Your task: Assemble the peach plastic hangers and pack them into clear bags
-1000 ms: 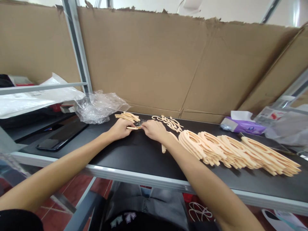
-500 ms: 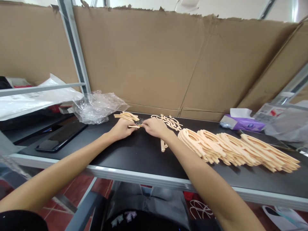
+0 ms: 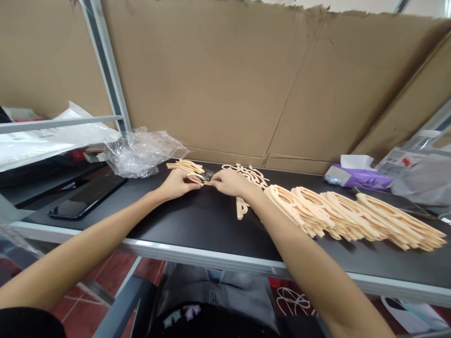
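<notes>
My left hand (image 3: 178, 184) is closed on a slim, curved cream plastic piece (image 3: 195, 176), its loop showing above the thumb. Close beside it, the fingertips of my right hand (image 3: 229, 181) pinch a thin tan piece (image 3: 207, 183) that spans the gap between both hands. Whether the two pieces are joined cannot be made out. Just behind the hands lies a small heap of shiny little bits (image 3: 208, 174), too small to name. A bundle of slim cream strips (image 3: 185, 165) rests behind my left hand, and loose hook-shaped cream pieces (image 3: 252, 174) lie behind my right wrist.
Stacked cream pieces with oval openings (image 3: 338, 211) fan out along the right. One cream piece (image 3: 241, 207) lies under my right forearm. Crumpled clear plastic (image 3: 144, 152) and a black phone-like slab (image 3: 88, 196) are left; a purple tissue pack (image 3: 362, 177) is right. Cardboard (image 3: 211, 84) walls the back.
My left hand has turned, its fingers lifting so the curved piece now loops above the thumb. Both hands stay together at the same spot. The camera view has tipped slightly downward.
</notes>
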`<state>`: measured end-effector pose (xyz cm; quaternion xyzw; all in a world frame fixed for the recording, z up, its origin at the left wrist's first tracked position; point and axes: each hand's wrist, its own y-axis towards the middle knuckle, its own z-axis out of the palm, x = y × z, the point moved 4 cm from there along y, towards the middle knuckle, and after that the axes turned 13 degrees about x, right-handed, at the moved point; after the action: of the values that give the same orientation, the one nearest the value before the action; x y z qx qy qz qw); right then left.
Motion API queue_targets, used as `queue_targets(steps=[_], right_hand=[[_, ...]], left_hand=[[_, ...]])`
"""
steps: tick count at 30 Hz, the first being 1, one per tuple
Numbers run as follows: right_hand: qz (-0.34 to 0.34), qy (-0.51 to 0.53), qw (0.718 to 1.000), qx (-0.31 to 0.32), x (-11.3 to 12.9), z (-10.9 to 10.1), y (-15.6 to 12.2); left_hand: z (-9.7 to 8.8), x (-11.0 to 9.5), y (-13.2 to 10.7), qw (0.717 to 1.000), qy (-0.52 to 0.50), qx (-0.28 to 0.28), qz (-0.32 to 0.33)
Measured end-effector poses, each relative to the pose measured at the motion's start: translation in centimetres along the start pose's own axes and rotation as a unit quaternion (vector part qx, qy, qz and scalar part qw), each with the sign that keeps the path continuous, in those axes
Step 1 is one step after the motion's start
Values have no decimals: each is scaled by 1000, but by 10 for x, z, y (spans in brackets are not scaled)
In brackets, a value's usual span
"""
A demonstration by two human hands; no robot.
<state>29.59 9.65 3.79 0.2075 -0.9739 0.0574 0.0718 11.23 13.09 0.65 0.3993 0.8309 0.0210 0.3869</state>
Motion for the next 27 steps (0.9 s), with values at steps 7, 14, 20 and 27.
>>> queue_targets(steps=[7, 14, 20, 27], right_hand=[[-1, -21, 1000, 4, 3, 1, -1], [4, -39, 999, -7, 9, 5, -1], [-16, -35, 999, -3, 10, 9, 0], [-16, -39, 999, 17, 10, 10, -1]], left_hand=[[-1, -6, -1, 999, 37, -18, -12], [0, -6, -5, 993, 114, -20, -6], [3, -13, -11, 981, 182, -6, 63], [6, -10, -12, 964, 256, 14, 70]])
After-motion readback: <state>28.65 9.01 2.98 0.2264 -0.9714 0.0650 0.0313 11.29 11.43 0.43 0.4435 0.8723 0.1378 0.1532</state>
